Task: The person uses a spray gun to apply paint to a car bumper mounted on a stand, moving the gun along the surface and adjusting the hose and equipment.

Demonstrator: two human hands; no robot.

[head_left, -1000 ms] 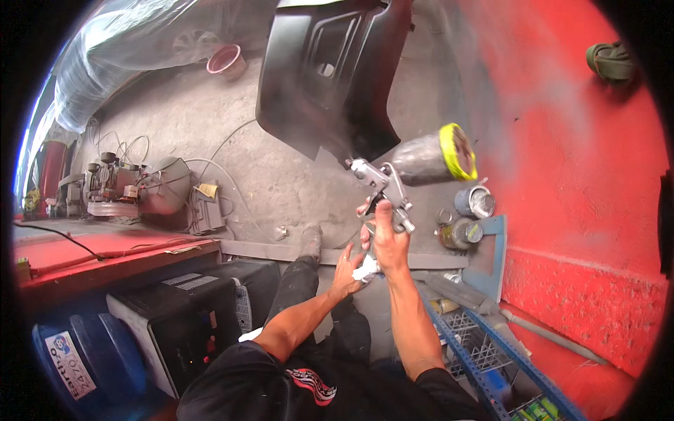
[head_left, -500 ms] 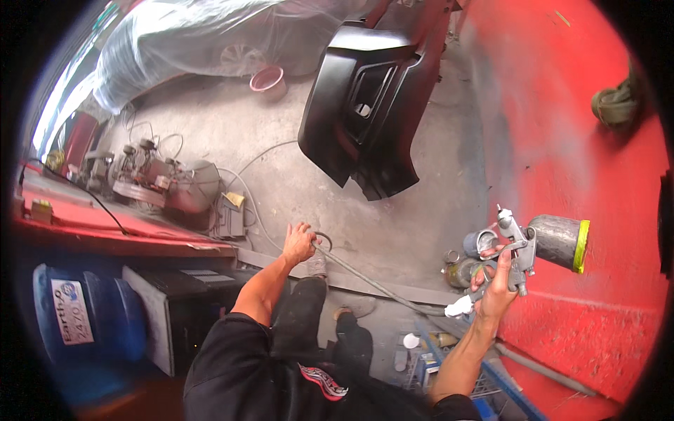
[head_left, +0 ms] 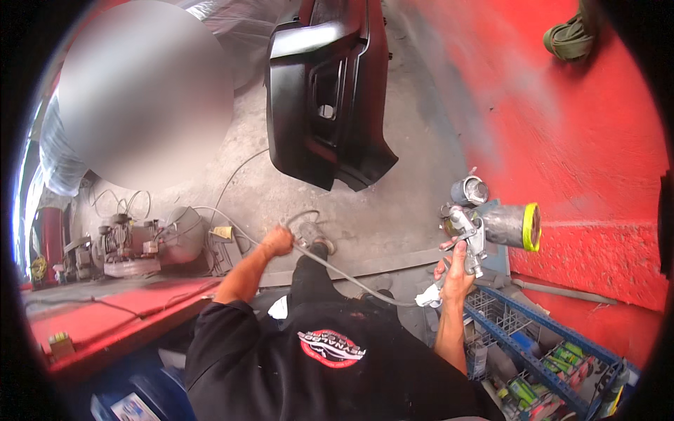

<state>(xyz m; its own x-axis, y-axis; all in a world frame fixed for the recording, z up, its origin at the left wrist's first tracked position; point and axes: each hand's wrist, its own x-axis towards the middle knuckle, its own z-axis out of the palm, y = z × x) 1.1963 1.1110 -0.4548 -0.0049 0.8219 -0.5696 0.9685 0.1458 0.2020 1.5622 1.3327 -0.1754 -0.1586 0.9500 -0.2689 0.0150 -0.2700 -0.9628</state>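
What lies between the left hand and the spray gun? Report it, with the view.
In the head view: a grey hose, slanting from the left hand to white wrapping near the spray gun, with floor beyond.

Surroundings: red wall (head_left: pixel 597 154) at right, air compressor (head_left: pixel 184 237) at left.
Olive-green bundle (head_left: pixel 569 41) high against wall; grey pipe (head_left: pixel 565 290) along its base; metal can (head_left: pixel 469 191) near it, on grey floor (head_left: pixel 414 224). Lower right: blue metal rack (head_left: pixel 562 329) holding green-marked containers (head_left: pixel 562 359). Lower left: red ledge (head_left: pixel 105 302) bearing small box (head_left: pixel 61 345); blue container (head_left: pixel 158 396), cut by frame edge.
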